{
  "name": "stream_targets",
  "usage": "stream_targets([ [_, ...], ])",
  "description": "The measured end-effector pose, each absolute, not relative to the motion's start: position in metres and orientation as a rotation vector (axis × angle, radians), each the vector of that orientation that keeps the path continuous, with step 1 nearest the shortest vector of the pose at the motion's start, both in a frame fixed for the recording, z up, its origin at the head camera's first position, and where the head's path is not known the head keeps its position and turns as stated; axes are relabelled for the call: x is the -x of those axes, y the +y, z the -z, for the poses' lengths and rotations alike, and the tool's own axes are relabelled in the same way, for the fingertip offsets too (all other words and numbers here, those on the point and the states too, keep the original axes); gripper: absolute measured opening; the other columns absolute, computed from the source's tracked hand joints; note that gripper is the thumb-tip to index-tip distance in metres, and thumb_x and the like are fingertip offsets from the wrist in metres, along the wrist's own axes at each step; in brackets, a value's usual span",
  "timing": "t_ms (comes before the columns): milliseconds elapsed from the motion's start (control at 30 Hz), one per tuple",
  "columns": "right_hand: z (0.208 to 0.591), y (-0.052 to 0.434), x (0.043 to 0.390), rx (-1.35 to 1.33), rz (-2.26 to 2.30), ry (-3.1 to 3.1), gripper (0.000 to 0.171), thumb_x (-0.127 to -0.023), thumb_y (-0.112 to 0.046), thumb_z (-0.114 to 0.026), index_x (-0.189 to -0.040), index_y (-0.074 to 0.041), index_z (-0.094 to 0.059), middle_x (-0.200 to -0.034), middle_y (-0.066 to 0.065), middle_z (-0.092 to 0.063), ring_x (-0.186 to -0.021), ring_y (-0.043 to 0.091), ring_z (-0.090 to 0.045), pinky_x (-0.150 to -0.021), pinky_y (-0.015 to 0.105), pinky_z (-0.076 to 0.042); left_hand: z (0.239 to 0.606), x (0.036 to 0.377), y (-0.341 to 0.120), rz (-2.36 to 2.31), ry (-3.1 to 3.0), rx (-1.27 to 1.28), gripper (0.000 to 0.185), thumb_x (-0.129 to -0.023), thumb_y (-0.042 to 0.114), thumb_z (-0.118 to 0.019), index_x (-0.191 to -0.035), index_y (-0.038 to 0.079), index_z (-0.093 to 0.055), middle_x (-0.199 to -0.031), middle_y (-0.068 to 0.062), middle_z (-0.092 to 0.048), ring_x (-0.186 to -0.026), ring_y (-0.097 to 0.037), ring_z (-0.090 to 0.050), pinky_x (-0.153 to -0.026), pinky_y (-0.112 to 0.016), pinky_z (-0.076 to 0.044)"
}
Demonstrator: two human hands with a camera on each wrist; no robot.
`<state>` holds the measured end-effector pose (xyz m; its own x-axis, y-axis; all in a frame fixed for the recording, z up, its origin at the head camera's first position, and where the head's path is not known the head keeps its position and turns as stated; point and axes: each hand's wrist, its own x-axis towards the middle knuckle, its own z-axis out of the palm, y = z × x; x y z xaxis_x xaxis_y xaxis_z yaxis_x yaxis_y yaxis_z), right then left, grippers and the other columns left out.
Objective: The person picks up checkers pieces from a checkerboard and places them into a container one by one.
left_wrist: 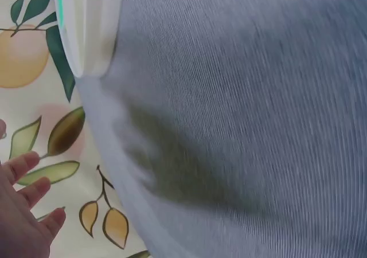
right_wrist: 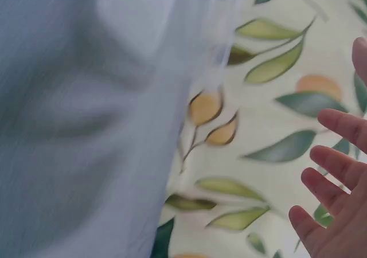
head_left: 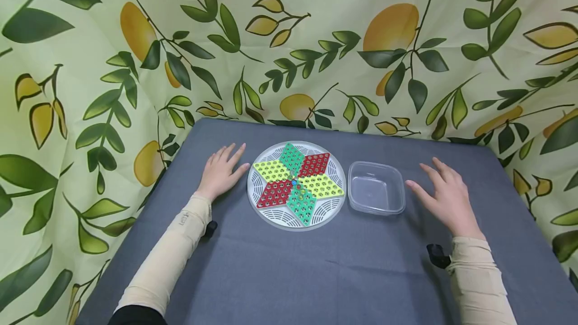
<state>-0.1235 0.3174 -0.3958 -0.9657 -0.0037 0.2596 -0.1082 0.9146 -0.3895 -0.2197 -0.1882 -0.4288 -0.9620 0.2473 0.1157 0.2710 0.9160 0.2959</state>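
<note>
A round white Chinese-checkers board (head_left: 296,184) with a red, green and yellow star lies on the grey table (head_left: 316,265); a few small marbles (head_left: 295,183) sit at its centre. Its white rim (left_wrist: 86,28) shows in the left wrist view. My left hand (head_left: 221,170) lies flat and open on the cloth just left of the board, holding nothing; its fingers (left_wrist: 26,195) are straight. My right hand (head_left: 444,195) hovers open, fingers (right_wrist: 332,178) spread, just right of a clear plastic container (head_left: 376,187) that looks empty.
A leaf-and-lemon patterned curtain (head_left: 289,44) surrounds the table on the back and both sides. Grey cloth covers the table, with bare cloth in front of the board toward me.
</note>
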Motion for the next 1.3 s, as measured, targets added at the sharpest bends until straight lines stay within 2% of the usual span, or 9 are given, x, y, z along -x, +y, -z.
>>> stream_targets([
  [200, 0.383, 0.283, 0.131, -0.215, -0.681, -2.694, 0.054, -0.088, -0.038, -0.061, -0.125, 0.001, -0.054, -0.136, 0.028, -0.044, -0.122, 0.051, -0.036, -0.097, 0.065, -0.026, 0.430, 0.219, -0.177, 0.646, -2.923, 0.344, 0.055, -0.097, 0.045, -0.042, -0.146, 0.022, -0.032, -0.138, -0.019, -0.044, -0.128, -0.038, -0.040, -0.106, -0.055, -0.029],
  [367, 0.379, 0.257, 0.138, -0.290, -0.711, -2.651, 0.044, -0.089, -0.033, -0.061, -0.119, 0.000, -0.059, -0.124, 0.025, -0.053, -0.116, 0.044, -0.044, -0.094, 0.057, -0.033, 0.433, 0.220, -0.165, 0.746, -2.896, 0.330, 0.053, -0.098, 0.039, -0.043, -0.146, 0.020, -0.034, -0.129, -0.020, -0.050, -0.116, -0.038, -0.048, -0.098, -0.055, -0.036],
  [600, 0.382, 0.226, 0.145, -0.301, -0.774, -2.664, 0.037, -0.091, -0.028, -0.060, -0.117, -0.002, -0.061, -0.117, 0.019, -0.058, -0.111, 0.035, -0.049, -0.086, 0.052, -0.043, 0.441, 0.224, -0.151, 0.819, -2.937, 0.285, 0.050, -0.099, 0.032, -0.042, -0.146, 0.018, -0.034, -0.123, -0.022, -0.052, -0.111, -0.037, -0.050, -0.094, -0.053, -0.039],
  [900, 0.393, 0.196, 0.146, -0.373, -0.918, -2.636, 0.031, -0.090, -0.022, -0.062, -0.114, -0.002, -0.063, -0.109, 0.014, -0.062, -0.095, 0.028, -0.057, -0.079, 0.044, -0.051, 0.450, 0.228, -0.144, 0.969, -3.041, 0.221, 0.047, -0.101, 0.024, -0.038, -0.146, 0.013, -0.033, -0.116, -0.023, -0.049, -0.101, -0.034, -0.052, -0.090, -0.047, -0.043],
  [1167, 0.404, 0.176, 0.146, -0.480, -1.014, -2.602, 0.025, -0.088, -0.019, -0.064, -0.110, -0.005, -0.065, -0.094, 0.008, -0.064, -0.084, 0.019, -0.059, -0.073, 0.037, -0.053, 0.456, 0.232, -0.146, 0.965, -3.071, 0.200, 0.046, -0.100, 0.019, -0.037, -0.146, 0.012, -0.034, -0.114, -0.024, -0.051, -0.100, -0.034, -0.052, -0.093, -0.047, -0.042],
  [1300, 0.411, 0.164, 0.149, -0.536, -1.025, -2.588, 0.024, -0.086, -0.018, -0.066, -0.106, -0.006, -0.067, -0.092, 0.007, -0.065, -0.084, 0.020, -0.059, -0.074, 0.037, -0.051, 0.458, 0.233, -0.147, 0.978, -3.091, 0.183, 0.045, -0.101, 0.018, -0.034, -0.146, 0.012, -0.033, -0.109, -0.023, -0.051, -0.091, -0.030, -0.050, -0.089, -0.045, -0.043],
])
